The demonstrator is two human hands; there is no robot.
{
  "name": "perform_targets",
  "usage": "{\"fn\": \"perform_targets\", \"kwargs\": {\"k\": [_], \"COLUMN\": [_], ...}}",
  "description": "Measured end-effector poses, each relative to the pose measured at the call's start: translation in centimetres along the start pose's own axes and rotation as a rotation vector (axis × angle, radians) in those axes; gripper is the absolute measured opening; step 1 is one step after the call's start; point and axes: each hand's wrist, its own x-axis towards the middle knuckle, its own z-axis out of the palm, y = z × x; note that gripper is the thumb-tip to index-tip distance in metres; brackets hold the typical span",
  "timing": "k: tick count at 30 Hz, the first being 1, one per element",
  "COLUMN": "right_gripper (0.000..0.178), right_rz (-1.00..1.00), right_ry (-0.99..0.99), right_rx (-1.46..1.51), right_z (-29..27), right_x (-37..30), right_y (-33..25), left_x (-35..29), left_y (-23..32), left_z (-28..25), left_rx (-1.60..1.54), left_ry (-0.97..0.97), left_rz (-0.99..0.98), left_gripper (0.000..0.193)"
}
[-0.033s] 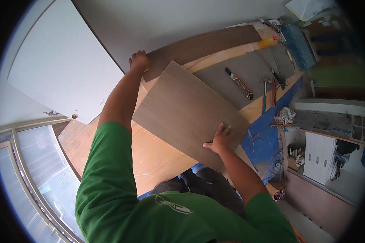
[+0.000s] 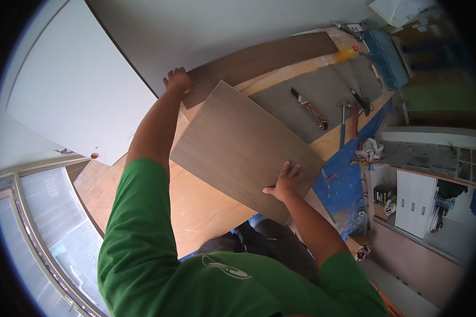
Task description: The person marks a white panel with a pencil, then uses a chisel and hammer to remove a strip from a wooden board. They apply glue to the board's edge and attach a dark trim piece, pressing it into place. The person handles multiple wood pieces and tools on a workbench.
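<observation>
My left hand (image 2: 177, 82) is at the near left end of a long dark wood-grain board (image 2: 248, 62), its fingers curled over the end edge. This board lies along the grey wall. In front of it a wider wood-grain panel (image 2: 238, 142) rests at a slant on the workbench (image 2: 195, 203), one corner close to the long board. On the panel's lower right part my right hand (image 2: 286, 182) lies flat, fingers and thumb spread. A utility knife (image 2: 310, 110) lies beyond the panel, with a hammer (image 2: 343, 124) to the right of it.
A bottle of orange liquid (image 2: 346, 54) lies by the long board's far end, near a blue toolbox (image 2: 385, 58). A red-handled tool (image 2: 354, 120) is beside the hammer. A white panel (image 2: 74, 79) stands at the left, above a window (image 2: 63, 222). Blue sheeting (image 2: 338, 185) covers the floor.
</observation>
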Motion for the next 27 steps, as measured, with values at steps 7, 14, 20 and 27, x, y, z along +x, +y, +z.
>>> {"fn": "perform_targets", "kwargs": {"k": [7,14,20,27], "right_gripper": [0.153,0.153,0.155,0.156], "right_rz": [0.050,0.058,0.057,0.035], "right_ry": [-0.015,-0.021,0.005,-0.019], "right_rx": [0.130,0.145,0.137,0.091], "right_z": [-0.1,0.0,0.6,0.3], "right_x": [1.1,1.0,1.2,1.4], "right_y": [0.1,-0.1,0.1,0.2], "left_x": [7.3,6.9,2.3,-6.9], "left_y": [-0.1,0.1,1.2,3.3], "left_z": [-5.1,-6.7,-10.2,-18.6], "left_rx": [0.241,0.135,-0.073,-0.226], "left_ry": [-0.263,-0.126,0.061,0.164], "left_rz": [0.383,0.520,0.367,0.372], "left_gripper": [0.052,0.043,0.038,0.025]}}
